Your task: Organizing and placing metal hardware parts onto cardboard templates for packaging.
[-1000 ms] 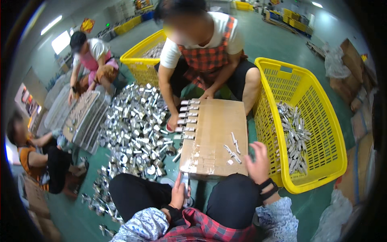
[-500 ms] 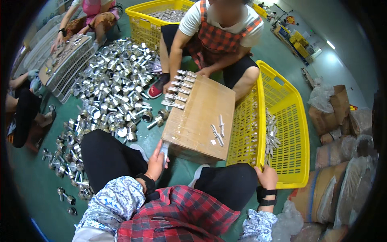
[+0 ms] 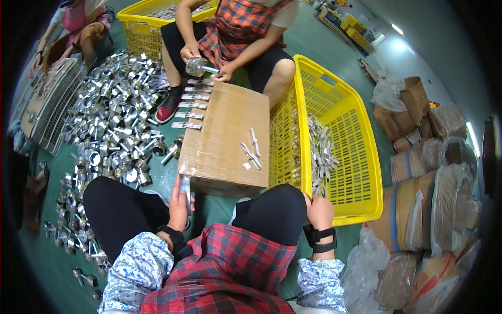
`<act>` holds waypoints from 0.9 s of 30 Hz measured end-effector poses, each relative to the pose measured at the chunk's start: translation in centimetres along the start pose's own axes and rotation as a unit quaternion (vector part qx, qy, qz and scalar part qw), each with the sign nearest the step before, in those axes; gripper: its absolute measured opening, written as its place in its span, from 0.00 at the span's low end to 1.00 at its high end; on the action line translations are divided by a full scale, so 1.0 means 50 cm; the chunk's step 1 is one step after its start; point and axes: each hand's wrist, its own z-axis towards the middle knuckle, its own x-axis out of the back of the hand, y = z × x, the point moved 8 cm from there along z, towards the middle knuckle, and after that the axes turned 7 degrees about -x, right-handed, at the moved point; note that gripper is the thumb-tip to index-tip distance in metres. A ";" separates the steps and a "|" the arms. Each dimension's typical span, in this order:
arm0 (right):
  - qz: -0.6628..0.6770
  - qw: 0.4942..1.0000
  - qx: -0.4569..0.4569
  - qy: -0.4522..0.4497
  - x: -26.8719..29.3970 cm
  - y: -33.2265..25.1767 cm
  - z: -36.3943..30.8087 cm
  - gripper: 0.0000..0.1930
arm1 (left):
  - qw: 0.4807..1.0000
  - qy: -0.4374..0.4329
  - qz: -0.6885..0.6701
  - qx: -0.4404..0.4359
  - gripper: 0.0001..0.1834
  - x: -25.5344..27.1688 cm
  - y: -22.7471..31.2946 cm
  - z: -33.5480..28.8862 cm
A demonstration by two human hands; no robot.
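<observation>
My left hand (image 3: 179, 208) is closed round a pale, flat piece (image 3: 186, 187) at the near left corner of a cardboard box (image 3: 230, 125); what the piece is I cannot make out. With fingers curled over its near corner, my right hand (image 3: 319, 211) grips the rim of a yellow plastic basket (image 3: 345, 215). Inside the basket lies a heap of slim metal levers (image 3: 321, 152). Several flat metal clips (image 3: 191, 105) stick out in a row along the box's left edge. Two loose levers (image 3: 251, 153) and a small white piece (image 3: 246, 166) lie on the box top.
Across the box, a co-worker in a checked apron (image 3: 238, 26) holds a metal cup with a stem (image 3: 196, 67). A large pile of such cups (image 3: 112, 115) covers the floor at left. Wrapped cartons (image 3: 413, 209) stand at right, another yellow basket (image 3: 141, 31) behind.
The co-worker now holds a stemmed metal cup above the box's far edge, where their hands were lower before. My view has turned right; both my hands keep their places.
</observation>
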 end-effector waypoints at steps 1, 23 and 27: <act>0.025 0.999 -0.013 -0.021 0.003 0.000 0.003 0.25 | 1.000 -0.002 0.000 0.000 0.30 -0.002 0.005 -0.001; 0.529 0.603 0.431 -0.414 0.281 -0.524 -0.202 0.06 | 1.000 0.018 0.000 0.004 0.29 -0.008 0.015 0.001; 0.653 0.187 0.280 -0.679 0.345 -0.558 -0.244 0.12 | 0.999 0.049 -0.007 0.020 0.29 -0.001 0.007 -0.004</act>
